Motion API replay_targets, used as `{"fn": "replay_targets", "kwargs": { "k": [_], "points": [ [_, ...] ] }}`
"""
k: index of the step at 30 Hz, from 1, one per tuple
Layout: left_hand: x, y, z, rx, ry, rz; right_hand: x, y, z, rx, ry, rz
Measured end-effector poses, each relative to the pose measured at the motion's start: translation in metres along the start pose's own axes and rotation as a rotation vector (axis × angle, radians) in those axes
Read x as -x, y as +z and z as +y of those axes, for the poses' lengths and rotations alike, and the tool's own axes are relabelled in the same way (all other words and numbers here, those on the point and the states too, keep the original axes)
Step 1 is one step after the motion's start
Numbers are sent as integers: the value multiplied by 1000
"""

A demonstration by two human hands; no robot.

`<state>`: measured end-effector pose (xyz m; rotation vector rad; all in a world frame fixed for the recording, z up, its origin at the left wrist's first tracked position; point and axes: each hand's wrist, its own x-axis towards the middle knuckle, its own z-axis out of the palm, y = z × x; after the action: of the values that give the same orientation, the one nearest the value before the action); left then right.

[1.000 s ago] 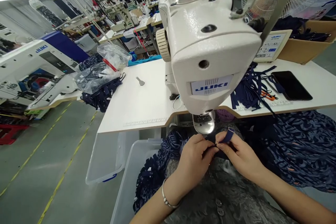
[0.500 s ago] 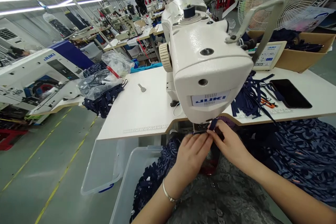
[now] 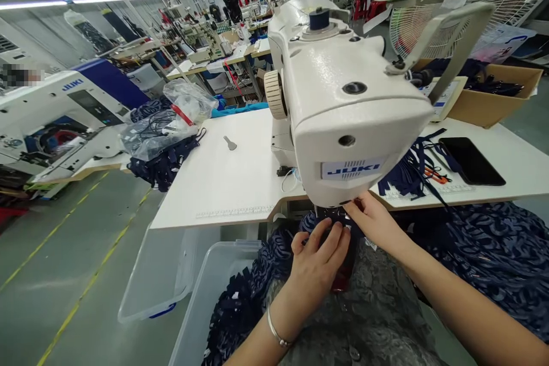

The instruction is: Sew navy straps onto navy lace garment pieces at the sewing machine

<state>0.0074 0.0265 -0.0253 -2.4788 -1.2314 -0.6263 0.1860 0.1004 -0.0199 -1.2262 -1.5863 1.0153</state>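
Between nine and ten o'clock from where I work sits another sewing machine point(image 3: 51, 97), then a clear bag point(image 3: 148, 136) on dark cloth strips point(image 3: 163, 166). My bin point(image 3: 195, 297) is at eight o'clock, dark cloth piled in it. At ten, a small grey tool point(image 3: 230, 143) lies on the white table point(image 3: 240, 180). My left hand point(image 3: 315, 263) is spread, fingers bent, fingertips on the navy cloth point(image 3: 338, 215) just below the sewing machine head point(image 3: 358, 114) at twelve. My right hand point(image 3: 374, 218) reaches in beside it; its fingertips are partly hidden, so I cannot tell whether they pinch. Navy straps point(image 3: 403, 174) lie at two o'clock, a phone point(image 3: 472, 161) beyond, patterned cloth point(image 3: 489, 263) past three.
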Motion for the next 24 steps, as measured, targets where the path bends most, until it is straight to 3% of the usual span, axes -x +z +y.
{"fn": "replay_targets", "kwargs": {
  "k": [13, 24],
  "points": [
    [-25, -8, 3, 29, -123, 68, -27, 0, -6, 188, -116, 32],
    [-27, -10, 5, 25, -161, 13, -30, -1, -8, 208, -124, 29]
  ]
}}
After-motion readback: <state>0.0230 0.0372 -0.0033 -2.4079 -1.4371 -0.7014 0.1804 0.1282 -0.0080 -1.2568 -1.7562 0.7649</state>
